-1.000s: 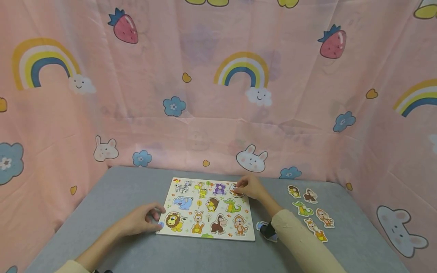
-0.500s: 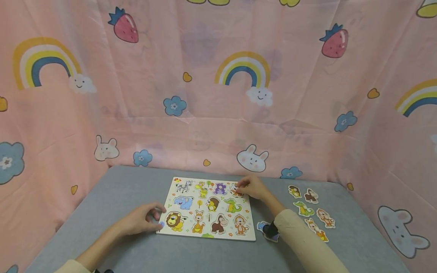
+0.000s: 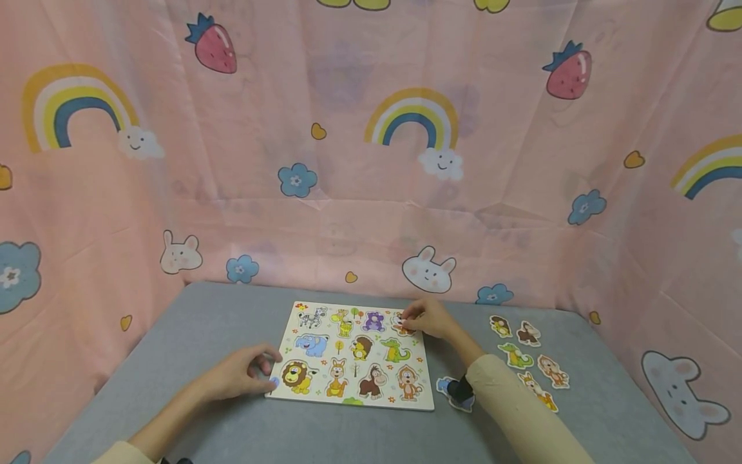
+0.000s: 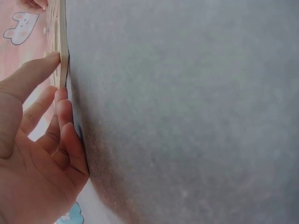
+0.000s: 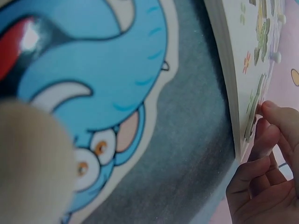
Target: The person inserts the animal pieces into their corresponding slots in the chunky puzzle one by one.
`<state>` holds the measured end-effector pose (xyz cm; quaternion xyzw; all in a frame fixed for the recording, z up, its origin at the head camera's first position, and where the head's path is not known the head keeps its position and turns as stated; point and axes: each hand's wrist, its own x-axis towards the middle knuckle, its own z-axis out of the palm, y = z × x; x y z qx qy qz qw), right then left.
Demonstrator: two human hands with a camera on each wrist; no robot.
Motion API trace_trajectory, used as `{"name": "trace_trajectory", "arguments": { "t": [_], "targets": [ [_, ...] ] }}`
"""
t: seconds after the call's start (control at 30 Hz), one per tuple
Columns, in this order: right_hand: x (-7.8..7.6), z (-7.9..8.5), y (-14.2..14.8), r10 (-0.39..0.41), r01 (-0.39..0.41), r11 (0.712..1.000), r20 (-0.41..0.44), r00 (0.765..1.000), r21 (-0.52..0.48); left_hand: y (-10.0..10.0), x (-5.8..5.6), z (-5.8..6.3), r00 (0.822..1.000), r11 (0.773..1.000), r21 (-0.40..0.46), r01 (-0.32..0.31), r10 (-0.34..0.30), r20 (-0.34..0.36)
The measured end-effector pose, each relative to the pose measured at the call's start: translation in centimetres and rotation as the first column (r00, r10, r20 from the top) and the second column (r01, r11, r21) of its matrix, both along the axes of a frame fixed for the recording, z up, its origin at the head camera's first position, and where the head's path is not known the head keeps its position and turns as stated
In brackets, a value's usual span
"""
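My right hand (image 3: 431, 319) pinches an orange-and-white animal puzzle piece (image 3: 399, 327) between thumb and fingers at the far right corner of the white puzzle board (image 3: 420, 403). In the right wrist view this piece (image 5: 254, 116) lies on or just over the board; its seating cannot be told. At the board's left edge rests my left hand (image 3: 240, 374), thumb near the front corner, fingers loosely bent. The left wrist view has the thumb (image 4: 42, 70) against the board's side. Zebra, giraffe, lion and other animal pictures cover the board.
Beside the board lies an elephant piece (image 5: 107, 60), with a blurred round knob (image 5: 35, 163) in front. Right of my sleeve are loose pieces: hedgehog (image 3: 500, 326), gorilla (image 3: 528, 333), crocodile (image 3: 514, 356), monkey (image 3: 553, 372) and kangaroo (image 3: 538, 391). A pink curtain hangs behind the grey table.
Almost nothing differs. Both hands stay at the board, the right one at the same corner piece; the head view has shifted very slightly.
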<state>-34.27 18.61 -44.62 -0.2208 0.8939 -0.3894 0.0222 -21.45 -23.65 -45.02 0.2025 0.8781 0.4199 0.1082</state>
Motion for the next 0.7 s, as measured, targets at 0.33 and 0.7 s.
{"name": "trace_trajectory", "arguments": {
  "t": [0.33,0.7],
  "targets": [
    [-0.17,-0.31,0.1,0.05,-0.05,0.999,-0.018,0.999,-0.004,-0.08,-0.07,-0.23,1.0,1.0,-0.001,-0.008,0.008,-0.005],
    [-0.25,-0.55,0.87,0.037,-0.038,0.997,-0.014,0.999,-0.068,-0.17,-0.1,-0.39,1.0,1.0,0.002,0.001,-0.001,-0.017]
  ]
}}
